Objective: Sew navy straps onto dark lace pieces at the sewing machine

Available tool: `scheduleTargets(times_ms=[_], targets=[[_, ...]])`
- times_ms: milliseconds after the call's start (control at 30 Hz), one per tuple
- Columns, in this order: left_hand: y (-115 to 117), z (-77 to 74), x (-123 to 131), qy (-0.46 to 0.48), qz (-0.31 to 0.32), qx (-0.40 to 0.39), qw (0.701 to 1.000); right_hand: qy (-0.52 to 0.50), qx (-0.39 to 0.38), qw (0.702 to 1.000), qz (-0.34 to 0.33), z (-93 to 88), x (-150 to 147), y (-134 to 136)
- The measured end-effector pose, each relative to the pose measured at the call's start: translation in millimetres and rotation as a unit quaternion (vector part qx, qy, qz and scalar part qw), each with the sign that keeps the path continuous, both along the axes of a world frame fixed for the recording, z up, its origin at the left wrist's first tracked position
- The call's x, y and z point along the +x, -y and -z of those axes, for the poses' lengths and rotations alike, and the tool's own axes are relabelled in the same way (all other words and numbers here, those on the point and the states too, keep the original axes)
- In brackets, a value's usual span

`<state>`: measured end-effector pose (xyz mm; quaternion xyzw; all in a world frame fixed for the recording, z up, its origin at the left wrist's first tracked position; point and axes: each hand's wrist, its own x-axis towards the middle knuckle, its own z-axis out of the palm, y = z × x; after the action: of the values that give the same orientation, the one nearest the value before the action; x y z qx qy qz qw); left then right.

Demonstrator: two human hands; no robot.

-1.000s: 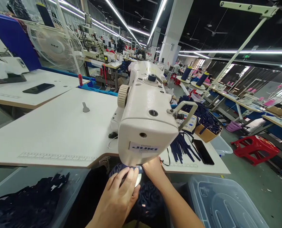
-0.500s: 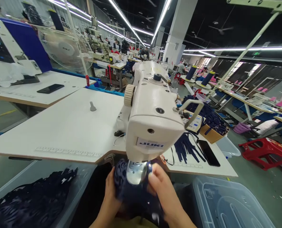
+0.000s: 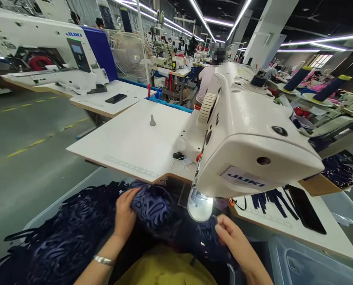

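Observation:
A dark navy lace bra (image 3: 152,208), one rounded patterned cup showing, stretches between my hands below the sewing machine's head. My left hand (image 3: 126,211), with a silver band at the wrist, is closed on the cup's left edge. Pinched at the other end is more of the fabric, in my right hand (image 3: 231,235), just right of the machine's lit round plate (image 3: 200,205). The white sewing machine (image 3: 253,146) leans over the work. Its needle area is hidden from me. Small bright spots show on the fabric near my lap.
On the left, a clear bin (image 3: 35,221) holds a heap of navy lace pieces (image 3: 72,225). A grey metal piece (image 3: 152,120) lies on the white tabletop (image 3: 129,138). Navy straps (image 3: 273,202) and a black phone (image 3: 305,209) lie at right, above a clear lid (image 3: 315,261).
My view has swung left, so the machine sits farther right. My hands have moved apart, my left one toward the bin, spreading the bra between them.

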<state>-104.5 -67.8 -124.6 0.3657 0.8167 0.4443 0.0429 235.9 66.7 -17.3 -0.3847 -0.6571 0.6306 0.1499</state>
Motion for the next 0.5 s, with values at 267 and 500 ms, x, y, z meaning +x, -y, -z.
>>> scheduleTargets(times_ms=[267,500], targets=[[43,35.7,-9,0.017,0.017,-0.183,0.983,0.180,0.226,0.952,0.097,117.5,-4,-22],[-6,34.5,83,0.115,0.292,-0.146,0.938,0.154,0.265,0.947,0.093,104.9,12,-16]])
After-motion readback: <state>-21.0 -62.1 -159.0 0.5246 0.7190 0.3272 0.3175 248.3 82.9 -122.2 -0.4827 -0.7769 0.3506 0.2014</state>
